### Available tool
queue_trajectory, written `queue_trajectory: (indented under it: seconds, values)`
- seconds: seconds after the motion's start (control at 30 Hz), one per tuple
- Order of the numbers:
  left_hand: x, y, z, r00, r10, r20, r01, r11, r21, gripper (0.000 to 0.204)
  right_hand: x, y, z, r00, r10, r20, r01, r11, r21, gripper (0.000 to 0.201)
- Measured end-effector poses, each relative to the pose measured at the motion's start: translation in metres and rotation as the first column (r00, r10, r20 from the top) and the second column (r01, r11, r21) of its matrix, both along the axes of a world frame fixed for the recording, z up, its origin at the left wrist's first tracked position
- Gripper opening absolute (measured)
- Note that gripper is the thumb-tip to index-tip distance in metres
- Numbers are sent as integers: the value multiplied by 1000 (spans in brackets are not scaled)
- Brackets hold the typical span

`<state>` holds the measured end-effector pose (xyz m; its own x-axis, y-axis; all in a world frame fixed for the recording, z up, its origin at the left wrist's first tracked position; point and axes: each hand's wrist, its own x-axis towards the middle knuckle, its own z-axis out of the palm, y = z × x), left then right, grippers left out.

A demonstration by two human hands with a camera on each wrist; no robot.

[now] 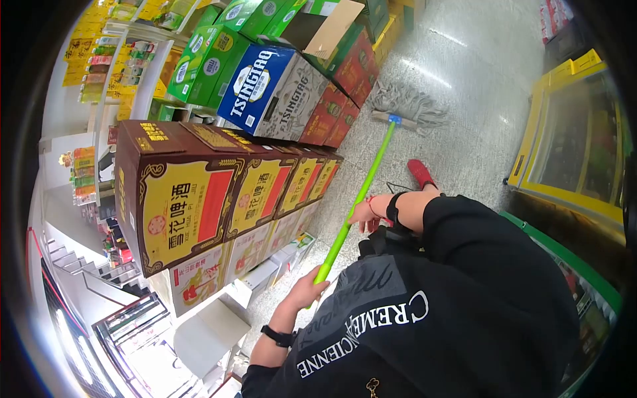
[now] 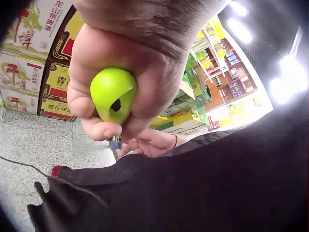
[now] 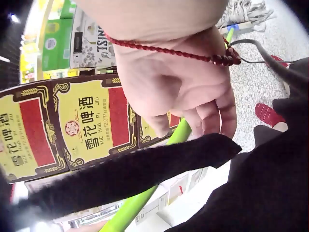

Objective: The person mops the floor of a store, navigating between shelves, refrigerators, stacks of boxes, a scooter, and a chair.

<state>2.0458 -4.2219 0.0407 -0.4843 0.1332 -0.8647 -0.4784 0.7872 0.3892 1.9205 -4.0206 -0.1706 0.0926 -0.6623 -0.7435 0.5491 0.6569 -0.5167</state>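
A mop with a bright green handle [image 1: 367,182] slants across the head view. Its grey string head [image 1: 415,106] lies on the speckled floor, joined at a blue clamp [image 1: 395,120]. My left hand [image 1: 307,290] grips the handle close to its top end; in the left wrist view the rounded green end cap [image 2: 113,92] pokes out of the fist. Farther down the handle, my right hand [image 1: 363,213] holds it with curled fingers. A red cord bracelet [image 3: 169,53] circles that wrist, and a dark strap hangs in front of the handle in the right wrist view.
Stacked beer cartons [image 1: 192,205] line the left, with a blue and grey Tsingtao box [image 1: 255,89] and green boxes [image 1: 206,63] beyond. A yellow-framed glass cabinet [image 1: 570,139] stands at the right. My red shoe [image 1: 421,174] is on the floor beside the mop.
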Motion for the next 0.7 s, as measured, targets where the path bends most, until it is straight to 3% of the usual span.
queue_trajectory:
  seconds: [0.2, 0.33, 0.4, 0.5, 0.6, 0.7]
  values:
    - [18, -22, 2, 997, -78, 2, 78, 997, 11, 50, 14, -2, -3, 998, -8, 69, 13, 998, -69, 54]
    - [-7, -5, -1, 988, -139, -69, 138, 990, -12, 48, 11, 26, -1, 991, -128, -23, 127, 991, -42, 61]
    - [-30, 12, -9, 989, -144, 24, 144, 989, -22, 46, 10, 37, -9, 990, -142, -24, 143, 989, 42, 52]
    - [-64, 47, -29, 980, -197, 30, 197, 980, 16, 46, 6, 66, -6, 911, -391, -134, 407, 904, 129, 44]
    - [-102, 104, -42, 971, -237, -9, 237, 969, 61, 43, -18, 109, -4, 758, -588, -283, 644, 745, 173, 38]
    - [-138, 159, -67, 967, -256, -15, 255, 958, 131, 37, -47, 155, -17, 668, -656, -351, 733, 661, 161, 36]
